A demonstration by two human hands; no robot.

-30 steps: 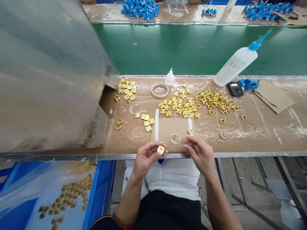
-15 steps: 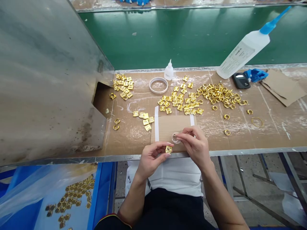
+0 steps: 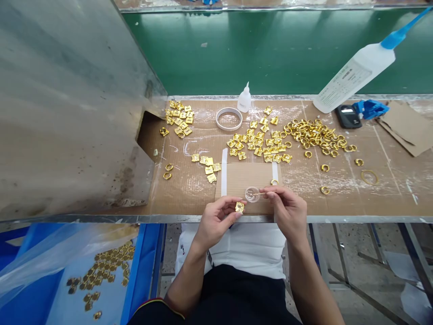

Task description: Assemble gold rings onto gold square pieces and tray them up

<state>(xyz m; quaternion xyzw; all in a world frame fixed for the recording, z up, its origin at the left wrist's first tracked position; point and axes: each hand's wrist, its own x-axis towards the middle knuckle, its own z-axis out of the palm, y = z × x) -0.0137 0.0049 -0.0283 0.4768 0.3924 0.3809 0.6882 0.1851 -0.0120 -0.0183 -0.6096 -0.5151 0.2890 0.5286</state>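
Between the thumb and fingers of my left hand is a small square gold ornament, held just above the table's front edge. My right hand pinches a thin wooden toothpick, which points left with its tip at a small clear cup. Some clear liquid seems to lie in that cup. Under it is a cardboard pad with white tape strips at both sides. One gold ring sits on the right strip, just beyond my right fingers.
Square gold ornaments and a heap of gold rings lie behind the pad. Further back are a tape roll, a small white bottle and a large leaning bottle. A metal housing blocks the left.
My right hand has drawn back to the right from the cup, so the toothpick and the ring on the tape now show. My left hand keeps its hold on the ornament. The view has shifted slightly.
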